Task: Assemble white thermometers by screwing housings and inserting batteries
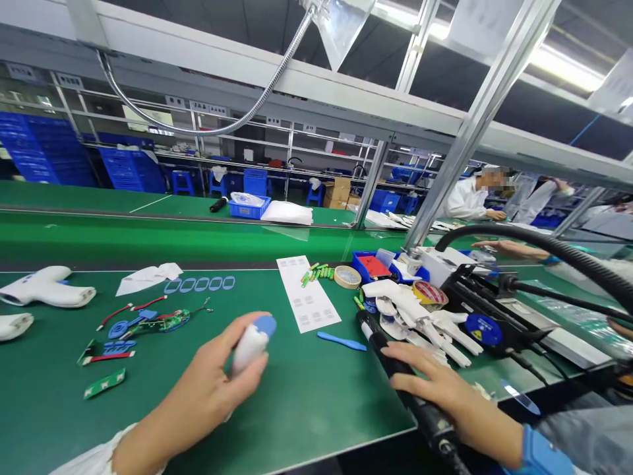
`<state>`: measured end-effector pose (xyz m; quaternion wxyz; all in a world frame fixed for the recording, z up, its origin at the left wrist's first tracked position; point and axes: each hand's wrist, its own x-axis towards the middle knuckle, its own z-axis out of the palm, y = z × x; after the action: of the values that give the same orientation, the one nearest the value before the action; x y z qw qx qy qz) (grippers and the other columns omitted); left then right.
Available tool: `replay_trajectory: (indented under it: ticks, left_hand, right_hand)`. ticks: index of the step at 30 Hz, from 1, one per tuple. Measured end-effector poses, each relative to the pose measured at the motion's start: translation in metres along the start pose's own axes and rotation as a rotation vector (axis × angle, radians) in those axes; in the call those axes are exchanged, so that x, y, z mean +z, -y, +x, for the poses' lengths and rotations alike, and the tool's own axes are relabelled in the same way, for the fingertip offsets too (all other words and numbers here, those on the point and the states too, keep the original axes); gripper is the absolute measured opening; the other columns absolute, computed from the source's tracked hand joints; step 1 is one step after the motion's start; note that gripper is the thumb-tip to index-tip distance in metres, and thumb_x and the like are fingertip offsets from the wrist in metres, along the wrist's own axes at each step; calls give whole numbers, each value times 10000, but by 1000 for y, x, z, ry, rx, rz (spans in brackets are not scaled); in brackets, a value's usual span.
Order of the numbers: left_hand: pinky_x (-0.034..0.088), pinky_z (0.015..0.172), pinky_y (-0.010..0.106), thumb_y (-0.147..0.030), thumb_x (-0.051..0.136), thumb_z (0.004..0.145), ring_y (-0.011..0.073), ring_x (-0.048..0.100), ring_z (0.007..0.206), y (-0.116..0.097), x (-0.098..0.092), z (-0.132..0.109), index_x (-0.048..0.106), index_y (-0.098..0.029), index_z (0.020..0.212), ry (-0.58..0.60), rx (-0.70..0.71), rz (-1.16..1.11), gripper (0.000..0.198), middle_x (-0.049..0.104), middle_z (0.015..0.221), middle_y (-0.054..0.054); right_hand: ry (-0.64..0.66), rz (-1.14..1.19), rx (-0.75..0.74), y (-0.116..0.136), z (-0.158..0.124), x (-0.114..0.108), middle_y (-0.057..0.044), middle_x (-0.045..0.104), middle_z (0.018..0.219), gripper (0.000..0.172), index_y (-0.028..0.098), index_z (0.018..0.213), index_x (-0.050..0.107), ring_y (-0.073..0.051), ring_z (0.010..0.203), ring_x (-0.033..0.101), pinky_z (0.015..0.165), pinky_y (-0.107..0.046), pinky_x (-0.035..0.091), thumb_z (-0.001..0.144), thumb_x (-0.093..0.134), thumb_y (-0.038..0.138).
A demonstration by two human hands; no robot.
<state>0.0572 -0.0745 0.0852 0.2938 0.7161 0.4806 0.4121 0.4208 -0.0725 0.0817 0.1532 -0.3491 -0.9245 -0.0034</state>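
My left hand (210, 379) is closed around a small white plastic housing (246, 349) with a blue end, held above the green mat. My right hand (440, 386) lies over a black electric screwdriver (410, 389), its fingers wrapped on the barrel; the cable leaves at the lower end. Between the hands lies a blue plastic pry tool (341, 341). Left of my left hand are blue rings (200, 284), a wired circuit board (173, 320), a small green board (105, 383) and red wires (111, 357).
White gun-shaped housings (52, 288) lie at the far left. A printed label sheet (309, 297), green batteries (316, 272) and a tape roll (347, 277) sit mid-table. White shell parts (415, 316) crowd beside a black machine (475, 310). A person (472, 194) sits behind, right.
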Motion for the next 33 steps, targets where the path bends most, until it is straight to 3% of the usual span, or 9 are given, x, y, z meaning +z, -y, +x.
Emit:
replay_trajectory:
  ticks: [3, 6, 8, 11, 15, 19, 23, 28, 33]
  left_hand:
    - [479, 569, 246, -408, 591, 768, 179, 587, 673, -10, -6, 2, 499, -240, 1088, -186, -310, -432, 372, 597, 699, -8]
    - [456, 526, 224, -376, 692, 674, 153, 571, 599, -16, -9, 5, 544, -217, 882, -266, -441, -704, 300, 572, 639, -26]
    - [456, 527, 227, -396, 700, 665, 133, 550, 542, -16, -8, 6, 545, -198, 752, -260, -457, -826, 266, 549, 592, -33]
    - [452, 501, 242, -487, 649, 707, 125, 519, 474, -12, -2, 5, 543, -186, 673, -212, -510, -1003, 321, 525, 521, -29]
    - [430, 470, 225, -520, 638, 736, 104, 486, 434, -7, 10, -4, 557, -191, 722, -255, -606, -1133, 339, 530, 513, -34]
    - [421, 457, 217, -592, 615, 729, 89, 467, 410, 1, 14, -16, 563, -188, 760, -269, -594, -1223, 409, 516, 508, -45]
    - [405, 437, 218, -598, 599, 741, 89, 455, 387, 10, 10, -23, 555, -184, 755, -259, -603, -1303, 416, 505, 485, -48]
    - [422, 447, 241, -619, 501, 797, 108, 470, 398, 17, 8, -23, 532, -186, 753, -221, -641, -1404, 436, 523, 494, -25]
    - [427, 439, 242, -595, 493, 813, 118, 478, 394, 15, 6, -26, 514, -188, 755, -190, -644, -1456, 412, 532, 489, -16]
  right_hand:
    - [11, -130, -83, -17, -16, 14, -76, 535, 1285, 603, 289, 1181, 538, -197, 1224, 459, 885, -332, 515, 736, 330, -60]
    - [-44, -187, -85, -26, 2, 5, -86, 609, 1163, 572, 264, 1186, 548, -190, 1111, 555, 860, -330, 531, 771, 304, -44]
    - [-28, -183, -16, -25, 35, -4, -114, 621, 1096, 423, 205, 1112, 590, -193, 1038, 586, 860, -337, 524, 841, 321, 22]
    - [151, -232, 57, -20, 107, 0, -124, 615, 1079, 294, 145, 1111, 586, -191, 1020, 574, 884, -326, 493, 893, 394, 97]
    - [268, -315, 68, -21, 200, 41, -94, 604, 1072, 235, 126, 1117, 562, -212, 1008, 573, 843, -388, 497, 893, 500, 161]
    - [380, -408, 105, -27, 251, 76, -79, 600, 1046, 237, 114, 1057, 573, -191, 919, 598, 790, -387, 512, 880, 559, 271]
    - [422, -414, 105, -32, 262, 83, -76, 599, 1046, 235, 119, 1053, 575, -190, 918, 596, 796, -389, 508, 884, 550, 280]
    - [368, -305, 149, -34, 262, 80, -74, 597, 1057, 215, 129, 1039, 582, -192, 938, 588, 812, -396, 499, 884, 550, 274]
    - [163, -31, 184, 12, 264, 54, -83, 615, 1026, 186, 124, 1046, 561, -185, 940, 595, 842, -386, 486, 912, 487, 229]
